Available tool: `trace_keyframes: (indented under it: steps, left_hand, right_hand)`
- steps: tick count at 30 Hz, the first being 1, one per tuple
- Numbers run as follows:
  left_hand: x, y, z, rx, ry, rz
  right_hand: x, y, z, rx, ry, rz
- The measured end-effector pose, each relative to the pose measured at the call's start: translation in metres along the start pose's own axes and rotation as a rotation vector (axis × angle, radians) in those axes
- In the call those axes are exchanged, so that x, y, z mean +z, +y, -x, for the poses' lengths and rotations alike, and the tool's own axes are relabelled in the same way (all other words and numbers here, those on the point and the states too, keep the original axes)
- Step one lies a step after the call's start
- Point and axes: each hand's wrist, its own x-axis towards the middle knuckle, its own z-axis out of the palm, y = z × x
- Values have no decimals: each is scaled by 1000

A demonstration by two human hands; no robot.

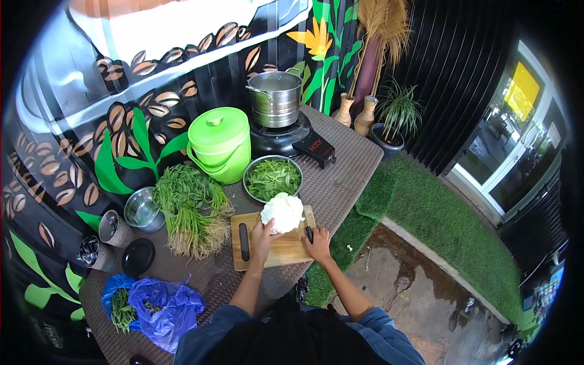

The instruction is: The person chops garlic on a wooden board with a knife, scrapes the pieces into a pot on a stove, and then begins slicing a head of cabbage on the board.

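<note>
Though near both hands (262,238) (317,245), cauliflower (283,211) in the left.

Lidded green bucket (221,145) near a steel pot (275,102)

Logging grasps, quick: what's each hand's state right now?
Left hand: holding the white cauliflower at its side.
Right hand: closed on a black handle, probably a knife's; blade unclear.
</note>
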Motion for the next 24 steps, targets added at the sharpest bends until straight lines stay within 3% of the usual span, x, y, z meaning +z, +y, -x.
trace_keyframes:
  steps: [2,5,8,10,12,14,16,18,19,20,22,24]
  left_hand:
    - [-15,-15,7,-175,39,143]
    - [-25,-17,12,-274,122,231]
    - [-44,-24,7,-365,182,94]
    - [-52,-25,9,-345,146,16]
    - [-53,-28,9,-325,109,-63]
    - [-46,-33,10,-228,242,-219]
    - [-43,-33,9,-216,225,-223]
    - [-41,-32,10,-201,206,-229]
    - [-39,-32,11,-155,273,-478]
    - [-36,-31,12,-102,340,-724]
    - [-13,-14,23,-128,390,-779]
    - [-7,-5,24,-156,440,-838]
  right_hand:
    - [-1,0,3,-12,-2,19]
    - [1,-4,11,-31,25,78]
    - [-9,-21,21,-47,22,143]
    - [-5,-23,23,-49,-4,168]
    - [0,-25,21,-59,106,142]
    - [-3,-28,18,-98,165,39]
    - [-12,-39,11,-140,227,-63]
    - [-17,-53,3,-86,-62,-365]
    - [-30,-69,2,-31,-164,-303]
    - [-21,-68,0,-31,-162,-302]
    - [-4,-66,-6,-202,-42,-263]
    - [-7,-65,-11,-151,-105,-305]
